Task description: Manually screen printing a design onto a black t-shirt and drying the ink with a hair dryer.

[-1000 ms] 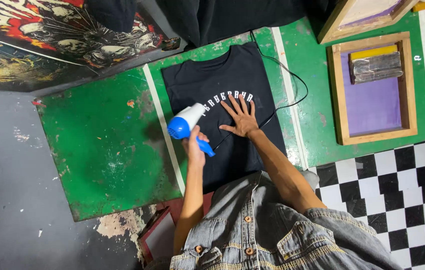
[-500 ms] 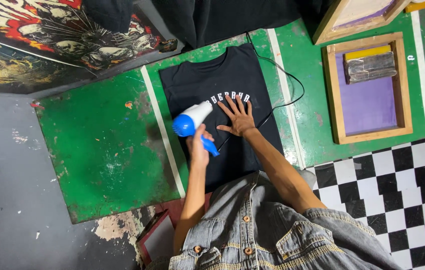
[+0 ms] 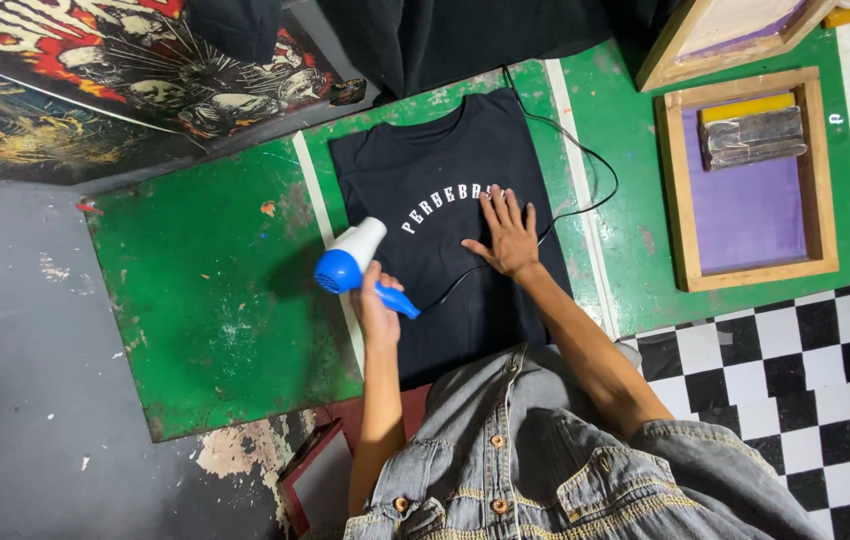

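A black T-shirt (image 3: 445,160) with curved white lettering lies flat on a green painted table (image 3: 205,300). My left hand (image 3: 375,300) grips a white and blue hair dryer (image 3: 350,258) by its blue handle, nozzle aimed toward the lettering. My right hand (image 3: 507,232) rests flat on the shirt with fingers spread, covering the right end of the lettering. The dryer's black cord (image 3: 585,165) runs across the shirt and loops off to the right.
A wooden printing frame (image 3: 750,275) with a purple screen and a squeegee on it lies at the right. Another frame (image 3: 675,50) leans at the top right. Painted artwork (image 3: 95,70) sits at the top left. Black-and-white checkered floor (image 3: 795,400) shows at the lower right.
My right hand has slid to the right along the lettering, uncovering more letters. The dryer stays pointed at the print in my left hand.
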